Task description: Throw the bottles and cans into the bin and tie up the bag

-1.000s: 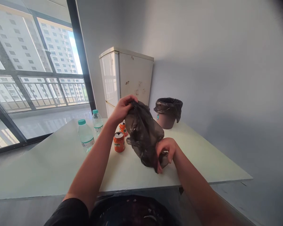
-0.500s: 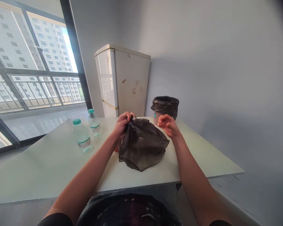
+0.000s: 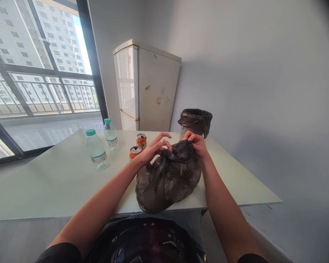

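A thin black plastic bag [image 3: 168, 182] hangs in a loose, crumpled bundle over the table near its front edge. My right hand [image 3: 199, 145] pinches the bag's gathered upper edge on the right side. My left hand [image 3: 156, 148] lies at the upper left of the bag with its fingers stretched out and apart, touching the gathered plastic. Just left of that hand stand two orange drink cans, the nearer can [image 3: 135, 151] partly hidden by my wrist and the farther can [image 3: 141, 140] behind it.
Two clear bottles with green caps, a nearer bottle [image 3: 97, 151] and a farther bottle [image 3: 111, 137], stand left on the pale table [image 3: 71, 182]. A bin [image 3: 192, 129] lined with a black bag stands behind my right hand. Beyond the table is a white fridge [image 3: 156, 87].
My left hand has loosened its grip and spread its fingers. My right hand, empty before, now pinches the bag's edge. The bag has come nearer, uncovering the cans.
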`<state>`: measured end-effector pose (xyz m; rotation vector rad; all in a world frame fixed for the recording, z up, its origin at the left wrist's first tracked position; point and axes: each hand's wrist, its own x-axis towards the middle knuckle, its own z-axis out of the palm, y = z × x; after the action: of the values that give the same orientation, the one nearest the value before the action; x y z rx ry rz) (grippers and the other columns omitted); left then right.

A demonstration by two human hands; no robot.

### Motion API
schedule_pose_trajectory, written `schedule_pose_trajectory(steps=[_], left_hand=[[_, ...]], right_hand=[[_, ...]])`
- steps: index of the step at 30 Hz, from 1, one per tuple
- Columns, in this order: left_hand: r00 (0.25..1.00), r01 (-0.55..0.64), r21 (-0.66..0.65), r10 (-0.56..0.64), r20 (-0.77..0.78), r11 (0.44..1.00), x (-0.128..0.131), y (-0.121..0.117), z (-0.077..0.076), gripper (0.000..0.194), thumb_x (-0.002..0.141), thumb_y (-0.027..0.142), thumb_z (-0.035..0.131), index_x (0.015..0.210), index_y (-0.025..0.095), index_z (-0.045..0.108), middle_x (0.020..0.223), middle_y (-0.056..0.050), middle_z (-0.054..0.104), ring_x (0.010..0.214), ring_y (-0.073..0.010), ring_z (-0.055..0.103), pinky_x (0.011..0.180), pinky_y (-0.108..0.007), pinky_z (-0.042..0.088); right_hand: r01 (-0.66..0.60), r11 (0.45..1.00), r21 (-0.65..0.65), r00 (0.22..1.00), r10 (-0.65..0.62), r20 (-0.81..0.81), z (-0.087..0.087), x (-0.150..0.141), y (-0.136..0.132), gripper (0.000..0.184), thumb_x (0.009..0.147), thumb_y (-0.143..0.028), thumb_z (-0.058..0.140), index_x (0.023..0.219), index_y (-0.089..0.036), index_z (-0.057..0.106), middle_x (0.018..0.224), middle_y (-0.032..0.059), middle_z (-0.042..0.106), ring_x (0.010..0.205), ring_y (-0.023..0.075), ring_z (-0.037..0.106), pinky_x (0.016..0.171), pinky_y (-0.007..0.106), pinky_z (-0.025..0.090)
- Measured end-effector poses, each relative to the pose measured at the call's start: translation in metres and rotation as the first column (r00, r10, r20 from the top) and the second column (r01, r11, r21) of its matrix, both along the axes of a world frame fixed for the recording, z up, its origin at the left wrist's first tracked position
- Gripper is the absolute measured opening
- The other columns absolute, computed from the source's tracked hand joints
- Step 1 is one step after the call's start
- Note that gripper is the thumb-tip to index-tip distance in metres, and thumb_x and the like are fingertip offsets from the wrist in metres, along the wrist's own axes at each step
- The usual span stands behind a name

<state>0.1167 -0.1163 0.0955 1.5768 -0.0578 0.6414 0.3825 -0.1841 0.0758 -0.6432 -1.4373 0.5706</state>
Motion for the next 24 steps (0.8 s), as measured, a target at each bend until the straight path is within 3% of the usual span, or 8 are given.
schedule_pose_trajectory(steps=[2, 5, 8, 11, 15, 18, 21, 24], left_hand=[[0.992, -0.099, 0.112, 0.107, -0.069, 0.989, 0.009, -0.009, -0.004, 0.052, 0.091, 0.055, 0.074, 0.130, 0.024, 0.058, 0.088, -0.001, 0.065, 0.078, -0.0147, 0.061, 0.076, -0.026, 0.048], [0.971, -0.197, 0.273, 0.226, -0.076, 0.941, 0.020, -0.019, -0.011, 0.039, 0.087, 0.052, 0.078, 0.101, 0.017, 0.066, 0.088, -0.002, 0.065, 0.079, -0.0139, 0.060, 0.079, -0.027, 0.049], [0.944, -0.314, 0.300, 0.331, -0.007, 0.901, 0.025, -0.023, -0.015, 0.034, 0.094, 0.050, 0.069, 0.090, 0.016, 0.064, 0.089, -0.002, 0.064, 0.073, -0.0123, 0.058, 0.072, -0.026, 0.047], [0.910, -0.412, 0.283, 0.410, 0.070, 0.866, 0.025, -0.021, -0.015, 0.029, 0.096, 0.046, 0.065, 0.093, 0.017, 0.062, 0.087, -0.001, 0.063, 0.072, -0.0125, 0.057, 0.071, -0.026, 0.045], [0.873, -0.485, 0.301, 0.472, 0.122, 0.821, 0.024, -0.018, -0.015, 0.020, 0.098, 0.039, 0.059, 0.092, 0.019, 0.060, 0.084, -0.001, 0.060, 0.080, -0.0159, 0.057, 0.072, -0.027, 0.046], [0.852, -0.521, 0.349, 0.500, 0.156, 0.779, 0.023, -0.018, -0.016, 0.012, 0.096, 0.032, 0.060, 0.100, 0.021, 0.060, 0.103, -0.005, 0.064, 0.098, -0.0197, 0.060, 0.083, -0.031, 0.048], [0.879, -0.475, 0.303, 0.463, 0.115, 0.826, 0.024, -0.022, -0.019, 0.031, 0.095, 0.039, 0.065, 0.121, 0.023, 0.055, 0.130, -0.010, 0.061, 0.124, -0.0244, 0.059, 0.097, -0.036, 0.049], [0.913, -0.405, 0.248, 0.402, 0.065, 0.880, 0.030, -0.025, -0.024, 0.059, 0.084, 0.045, 0.081, 0.128, 0.023, 0.049, 0.139, -0.012, 0.059, 0.123, -0.0259, 0.064, 0.099, -0.038, 0.051]], right_hand=[[-0.001, 1.000, -0.002, 0.998, 0.001, 0.068, 0.002, -0.004, -0.001, 0.025, 0.080, -0.042, 0.090, 0.078, -0.023, 0.073, 0.088, 0.0034, 0.060, 0.081, 0.0176, 0.058, 0.076, 0.031, 0.050], [-0.080, 0.996, -0.048, 0.989, 0.085, 0.122, 0.004, -0.009, -0.007, 0.038, 0.074, -0.053, 0.090, 0.098, -0.027, 0.077, 0.101, 0.0058, 0.061, 0.088, 0.0201, 0.058, 0.080, 0.033, 0.050], [-0.046, 0.996, -0.079, 0.994, 0.053, 0.093, 0.006, -0.005, -0.012, 0.062, 0.067, -0.073, 0.085, 0.110, -0.029, 0.077, 0.111, 0.0076, 0.058, 0.092, 0.0233, 0.056, 0.083, 0.037, 0.050], [0.071, 0.991, -0.115, 0.977, -0.046, 0.209, 0.005, 0.004, -0.012, 0.066, 0.066, -0.082, 0.081, 0.101, -0.026, 0.079, 0.097, 0.0068, 0.060, 0.087, 0.0238, 0.054, 0.078, 0.037, 0.048], [0.116, 0.978, -0.175, 0.913, -0.035, 0.407, 0.003, 0.008, -0.009, 0.039, 0.080, -0.060, 0.085, 0.094, -0.024, 0.080, 0.082, 0.0041, 0.065, 0.077, 0.0196, 0.051, 0.076, 0.034, 0.042], [0.116, 0.973, -0.198, 0.892, -0.014, 0.453, 0.004, 0.005, -0.008, 0.030, 0.084, -0.050, 0.085, 0.088, -0.022, 0.077, 0.085, 0.0043, 0.067, 0.079, 0.0195, 0.053, 0.078, 0.034, 0.042], [0.106, 0.970, -0.218, 0.900, -0.001, 0.435, 0.005, -0.002, -0.009, 0.035, 0.083, -0.054, 0.085, 0.085, -0.022, 0.071, 0.086, 0.0045, 0.066, 0.083, 0.0207, 0.056, 0.079, 0.035, 0.045], [0.091, 0.977, -0.193, 0.916, -0.006, 0.400, 0.005, -0.008, -0.010, 0.044, 0.078, -0.063, 0.085, 0.078, -0.023, 0.067, 0.082, 0.0053, 0.065, 0.085, 0.0238, 0.059, 0.083, 0.039, 0.049]])
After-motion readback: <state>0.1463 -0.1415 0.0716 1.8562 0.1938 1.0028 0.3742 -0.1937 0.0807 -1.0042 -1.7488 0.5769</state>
